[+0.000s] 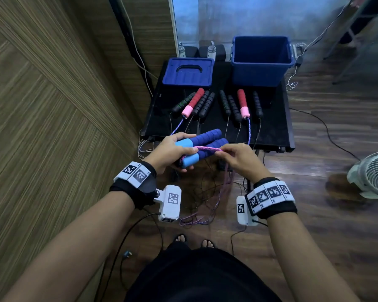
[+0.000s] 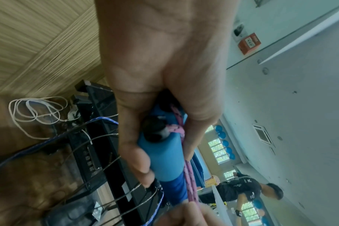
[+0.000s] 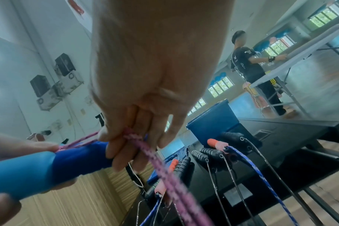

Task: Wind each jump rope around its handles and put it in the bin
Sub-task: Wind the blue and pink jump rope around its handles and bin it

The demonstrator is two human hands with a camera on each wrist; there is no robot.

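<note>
Two blue handles (image 1: 202,144) lie side by side in the left hand (image 1: 171,152), whose fingers are curled tightly around their light blue ends. The right hand (image 1: 238,158) pinches the pink rope (image 1: 207,148), stretched over the handles; the rest of this rope hangs down to the floor.

On the black counter (image 1: 275,127) I count eight more handles in two groups of four: six black handles (image 1: 234,107) and two red-and-pink handles (image 1: 194,102). Their thin cords and a blue-white rope (image 1: 249,129) hang over the near edge. One open blue bin (image 1: 261,59) stands at the far right of the counter, and one blue lid (image 1: 188,71) lies to its left.

The floor (image 1: 314,214) is dark wood, and a wood-pattern wall (image 1: 42,105) is on the left. One white fan (image 1: 373,173) stands on the floor at the right. In the wrist views another person (image 3: 250,64) stands at a grey table far behind.
</note>
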